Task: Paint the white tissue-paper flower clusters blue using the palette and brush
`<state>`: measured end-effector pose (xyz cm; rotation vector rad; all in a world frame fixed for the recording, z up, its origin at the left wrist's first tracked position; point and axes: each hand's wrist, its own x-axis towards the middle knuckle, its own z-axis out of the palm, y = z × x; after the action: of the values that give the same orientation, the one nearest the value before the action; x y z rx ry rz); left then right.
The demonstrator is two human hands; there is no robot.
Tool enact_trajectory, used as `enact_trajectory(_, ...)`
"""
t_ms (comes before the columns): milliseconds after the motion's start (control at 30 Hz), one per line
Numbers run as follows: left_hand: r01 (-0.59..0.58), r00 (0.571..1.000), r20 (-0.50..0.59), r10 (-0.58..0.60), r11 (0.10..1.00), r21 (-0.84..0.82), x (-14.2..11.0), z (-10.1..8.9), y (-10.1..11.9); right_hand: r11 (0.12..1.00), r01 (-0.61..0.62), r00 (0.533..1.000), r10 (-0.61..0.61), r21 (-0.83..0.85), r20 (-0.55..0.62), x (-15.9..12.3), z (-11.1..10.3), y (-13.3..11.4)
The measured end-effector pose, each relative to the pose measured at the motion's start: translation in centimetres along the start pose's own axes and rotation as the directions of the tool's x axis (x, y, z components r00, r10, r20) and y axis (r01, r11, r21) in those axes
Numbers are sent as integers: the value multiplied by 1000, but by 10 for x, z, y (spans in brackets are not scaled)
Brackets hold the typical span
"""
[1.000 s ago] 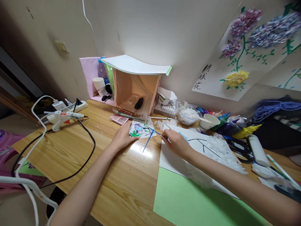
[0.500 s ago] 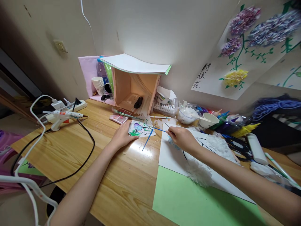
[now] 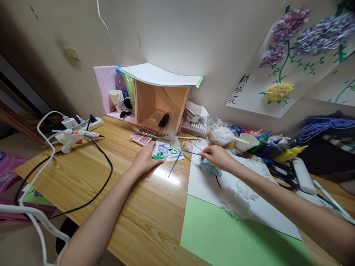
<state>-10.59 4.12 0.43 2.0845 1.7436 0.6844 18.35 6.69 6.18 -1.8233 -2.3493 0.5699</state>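
Observation:
My left hand (image 3: 144, 160) rests on the table, its thumb and fingers closed around the near left side of a small white palette (image 3: 161, 147) smeared with green, purple and blue paint. Between the fingertips of my right hand (image 3: 217, 157) is a thin blue paintbrush (image 3: 190, 152), its tip over the painty paper just right of the palette. Below that hand, a light-blue ruffled paper flower (image 3: 210, 169) sits on a white sheet (image 3: 202, 192). A second blue paintbrush (image 3: 174, 165) lies on the table between my hands. White ruffled flowers (image 3: 235, 203) are also on the sheet, partly behind my right forearm.
Green paper (image 3: 210, 232) lies under the white sheet. A glue gun (image 3: 74, 138) with looping cables is at the left. Behind are a peach box (image 3: 144, 103), a paper cup (image 3: 246, 142), a bag of white scraps (image 3: 222, 135) and paint bottles (image 3: 288, 152). Black scissors (image 3: 280, 171) lie right.
My right hand has shifted slightly right and up with the paintbrush, uncovering more of the light-blue flower. My left hand stays on the palette.

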Motion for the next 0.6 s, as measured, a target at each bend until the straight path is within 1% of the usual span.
enact_trajectory(100,2,1000,1,-2,1000,3,0,0,1,999,23,1000,-24,-41,-18,-5,-12,-5)
enact_trajectory(167,3,1000,-1,-3,1000,4,0,0,0,992,85,994,-90,-89,-57,-8,-18,-8)
enact_trajectory(233,5,1000,-4,-5,1000,6,0,0,0,975,170,978,-184,-140,-99,-9,-22,-9)
enact_trajectory(267,5,1000,-5,-5,1000,7,0,0,-1,963,215,963,-236,-165,-127,-9,-24,-10)
enact_trajectory(333,6,1000,-5,-6,1000,8,0,1,-1,930,297,919,-340,-215,-202,-6,-25,-10)
enact_trajectory(400,6,1000,-4,-6,1000,8,0,1,-1,898,349,867,-418,-268,-271,-1,-24,-11)
enact_trajectory(433,7,1000,-4,-7,1000,7,0,0,-1,884,364,848,-445,-294,-288,3,-24,-13)
enact_trajectory(500,9,1000,-7,-9,1000,7,0,0,-1,855,395,831,-489,-337,-266,9,-21,-16)
enact_trajectory(600,16,1000,-9,-16,1000,6,0,0,-1,802,455,817,-548,-386,-176,19,-20,-24)
